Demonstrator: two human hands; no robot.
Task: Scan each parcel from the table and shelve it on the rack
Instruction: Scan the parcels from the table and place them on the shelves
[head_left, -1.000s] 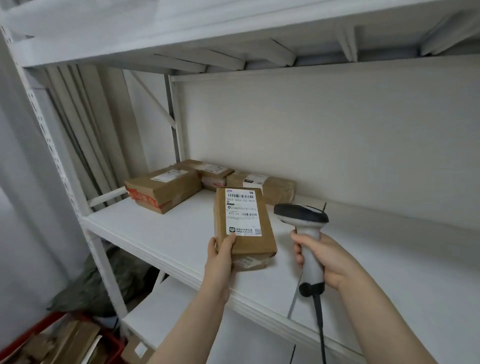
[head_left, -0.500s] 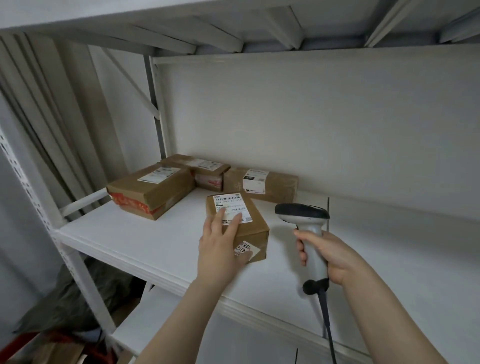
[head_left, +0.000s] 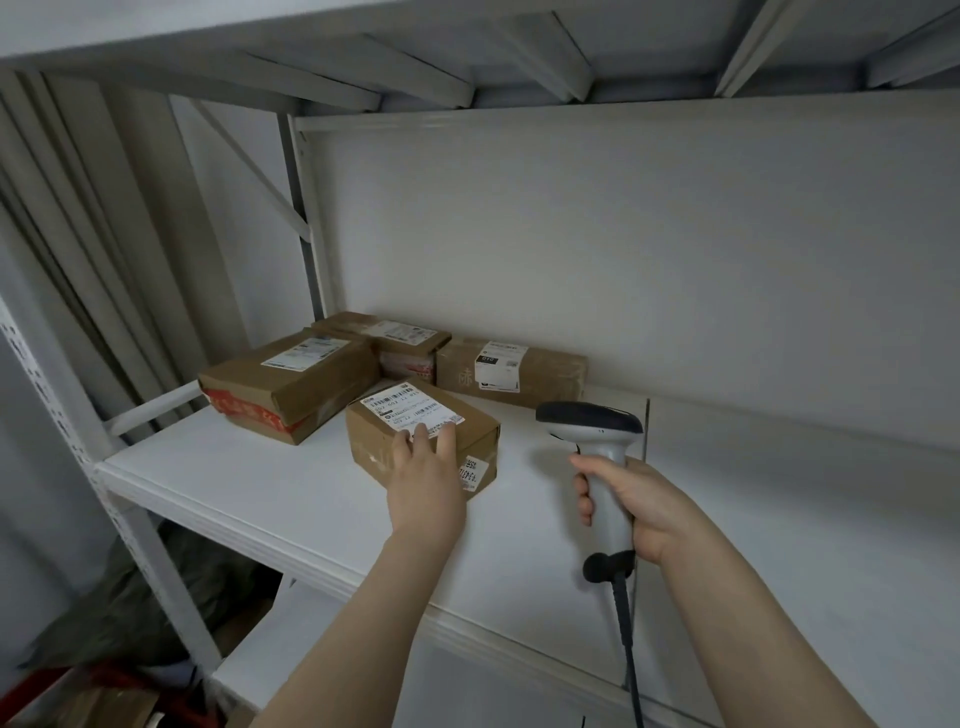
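A small brown cardboard parcel (head_left: 467, 431) with a white barcode label lies flat on the white rack shelf (head_left: 249, 483), label up. My left hand (head_left: 423, 480) rests against its near side, fingers straight and fingertips on the label's edge. To the right, above the shelf, my right hand (head_left: 631, 501) grips the handle of a white and black barcode scanner (head_left: 592, 423), whose head points left toward the parcel. Its black cable hangs down.
Three other labelled brown parcels sit at the shelf's back left: a large one with red tape (head_left: 291, 382), one behind it (head_left: 400, 340), one against the back wall (head_left: 511, 369). A lower shelf (head_left: 260, 660) and an upper shelf frame bound the space. Dark bags lie at floor left.
The parcel went from held upright over the shelf edge to lying flat on the shelf, then slid further back toward the other parcels under my left hand. The scanner hand barely moved.
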